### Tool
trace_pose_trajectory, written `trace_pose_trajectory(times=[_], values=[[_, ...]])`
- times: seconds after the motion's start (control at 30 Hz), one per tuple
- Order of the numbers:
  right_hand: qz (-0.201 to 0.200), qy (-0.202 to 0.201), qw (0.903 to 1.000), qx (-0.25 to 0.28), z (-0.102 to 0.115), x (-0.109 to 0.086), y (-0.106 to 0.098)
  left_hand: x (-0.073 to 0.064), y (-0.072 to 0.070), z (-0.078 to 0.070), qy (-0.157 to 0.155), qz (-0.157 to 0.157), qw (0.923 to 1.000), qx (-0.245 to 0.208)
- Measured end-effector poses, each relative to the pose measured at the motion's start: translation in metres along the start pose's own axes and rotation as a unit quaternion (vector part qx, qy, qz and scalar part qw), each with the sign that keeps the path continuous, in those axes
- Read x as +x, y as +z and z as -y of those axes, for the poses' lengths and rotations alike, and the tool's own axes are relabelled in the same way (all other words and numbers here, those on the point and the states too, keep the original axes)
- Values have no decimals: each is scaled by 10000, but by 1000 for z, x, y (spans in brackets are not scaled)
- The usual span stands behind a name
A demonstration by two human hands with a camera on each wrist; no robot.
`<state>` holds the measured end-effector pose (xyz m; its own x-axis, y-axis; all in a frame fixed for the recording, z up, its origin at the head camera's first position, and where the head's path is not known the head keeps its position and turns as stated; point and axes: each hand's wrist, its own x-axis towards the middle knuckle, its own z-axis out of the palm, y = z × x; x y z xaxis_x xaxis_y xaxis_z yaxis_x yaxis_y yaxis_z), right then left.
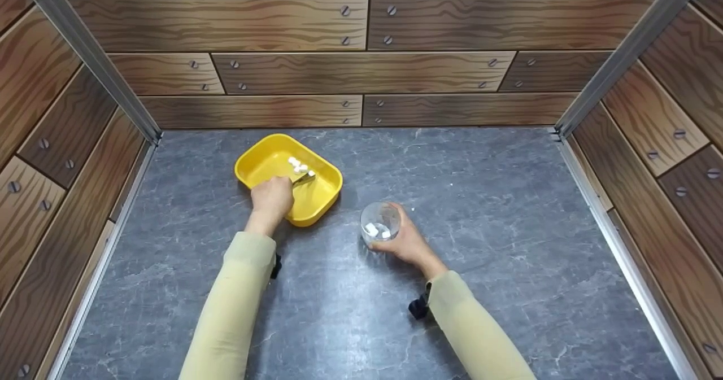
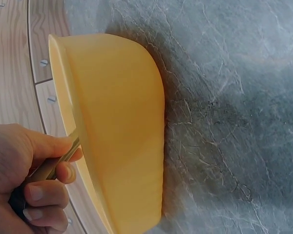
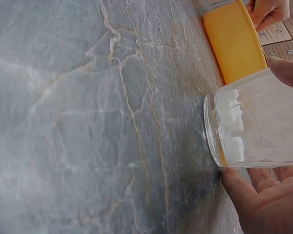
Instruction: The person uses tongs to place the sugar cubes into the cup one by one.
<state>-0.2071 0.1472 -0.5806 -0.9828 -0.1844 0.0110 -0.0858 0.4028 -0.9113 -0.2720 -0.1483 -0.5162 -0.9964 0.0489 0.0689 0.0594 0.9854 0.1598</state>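
My left hand point(image 1: 273, 198) grips slim metal tongs point(image 1: 303, 179) over the near left rim of a yellow tub point(image 1: 314, 215). Their tip is right at one of several small white cubes point(image 1: 294, 162) lying in the tub. In the left wrist view the thumb and fingers wrap the tongs' handle point(image 2: 50, 166), while the tub's wall hides their lower end. My right hand point(image 1: 408, 241) holds a clear glass point(image 1: 380, 213) round its side, to the right of the tub. A few white pieces point(image 3: 229, 109) lie at the bottom of the glass.
Grey marbled tabletop point(image 1: 486, 222) lies under everything. Wood-patterned panels point(image 1: 294, 72) close off the back and both sides, with metal rails point(image 1: 613, 241) along the side edges. Tiny white specks dot the surface right of the glass.
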Motion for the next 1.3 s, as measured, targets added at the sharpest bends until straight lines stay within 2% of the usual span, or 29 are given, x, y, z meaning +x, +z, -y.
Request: trace_pose_trajectory(times=[0.37, 0.73, 0.87, 1.3], values=[[-54, 19, 10000, -20, 0, 0, 0, -5, -1, 1, -24, 97, 9999, -26], [-47, 51, 10000, -16, -1, 0, 0, -17, -1, 4, -151, 201, 9996, -95], [-36, 136, 9999, 53, 0, -1, 0, -22, -1, 6, -185, 126, 9996, -175], [-69, -22, 9999, 113, -1, 0, 1, -41, -6, 9, -301, -181, 9983, -461]])
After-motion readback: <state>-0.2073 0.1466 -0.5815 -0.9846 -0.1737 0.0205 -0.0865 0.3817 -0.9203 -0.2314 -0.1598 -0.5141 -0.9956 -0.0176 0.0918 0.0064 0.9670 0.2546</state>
